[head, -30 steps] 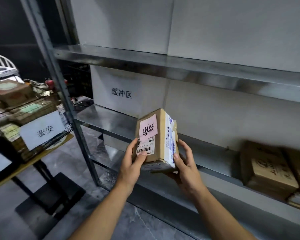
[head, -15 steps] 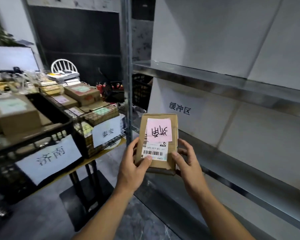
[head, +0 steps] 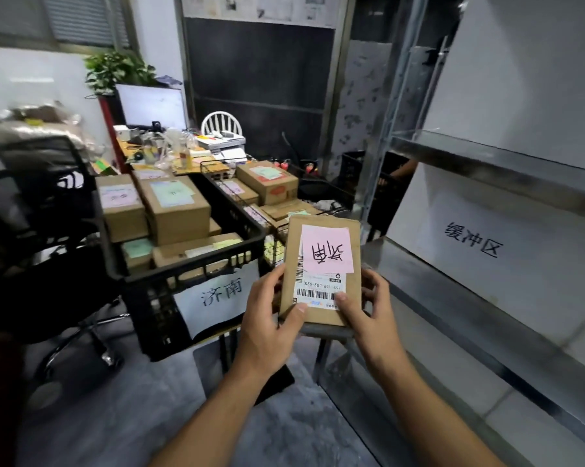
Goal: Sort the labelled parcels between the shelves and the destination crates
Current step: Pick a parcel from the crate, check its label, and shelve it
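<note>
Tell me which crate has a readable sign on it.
The black plastic crate nearest the left hand: a white sheet reading 济南 hangs on its front. The wire crate beside it and the far black crate show no sign.

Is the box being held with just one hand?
No, the left hand and the right hand both grip the parcel at its lower end.

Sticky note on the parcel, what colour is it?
The square paper sticky note is pink; head view shows it.
</note>
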`<state>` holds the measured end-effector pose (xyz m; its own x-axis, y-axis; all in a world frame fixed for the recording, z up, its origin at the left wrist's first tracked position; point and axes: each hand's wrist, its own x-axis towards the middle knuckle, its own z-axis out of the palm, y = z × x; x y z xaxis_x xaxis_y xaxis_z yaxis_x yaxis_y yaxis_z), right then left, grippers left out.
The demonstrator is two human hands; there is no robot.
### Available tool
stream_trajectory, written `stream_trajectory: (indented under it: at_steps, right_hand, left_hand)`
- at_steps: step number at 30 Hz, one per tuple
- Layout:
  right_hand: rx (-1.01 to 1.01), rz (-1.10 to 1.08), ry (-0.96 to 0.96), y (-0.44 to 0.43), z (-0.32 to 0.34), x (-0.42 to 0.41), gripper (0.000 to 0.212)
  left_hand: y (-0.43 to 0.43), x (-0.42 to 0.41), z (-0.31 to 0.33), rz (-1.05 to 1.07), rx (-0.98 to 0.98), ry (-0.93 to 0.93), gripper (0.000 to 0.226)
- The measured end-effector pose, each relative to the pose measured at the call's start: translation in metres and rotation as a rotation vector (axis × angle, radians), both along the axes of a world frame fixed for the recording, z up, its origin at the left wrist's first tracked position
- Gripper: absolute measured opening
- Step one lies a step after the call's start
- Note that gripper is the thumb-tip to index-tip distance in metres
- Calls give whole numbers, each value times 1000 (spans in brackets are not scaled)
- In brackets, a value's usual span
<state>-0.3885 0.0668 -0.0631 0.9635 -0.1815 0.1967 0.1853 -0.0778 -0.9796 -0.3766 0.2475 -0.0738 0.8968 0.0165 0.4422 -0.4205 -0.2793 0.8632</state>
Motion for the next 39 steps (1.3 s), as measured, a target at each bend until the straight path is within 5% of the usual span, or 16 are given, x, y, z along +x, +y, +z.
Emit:
stream_trajectory:
  at_steps: [14, 18, 22, 31, 39]
  right_hand:
    - [-63, 498, 65, 165, 30, 113, 38]
    - [-156, 635, 98, 208, 35, 154, 67]
    - [-253, 734, 105, 232, 38, 188, 62]
    - [-253, 785, 175, 263, 34, 248, 69]
    - [-257, 772, 147, 256, 28, 268, 52]
  left_hand:
    - [147, 23, 18, 461, -121, -60, 54]
    - [176, 41, 21, 614, -112, -11, 58]
    - [193, 65, 25, 722, -64, 47, 67]
    - [203, 122, 20, 876, -120, 133, 67]
    - [212, 141, 14, 825, -135, 206, 67]
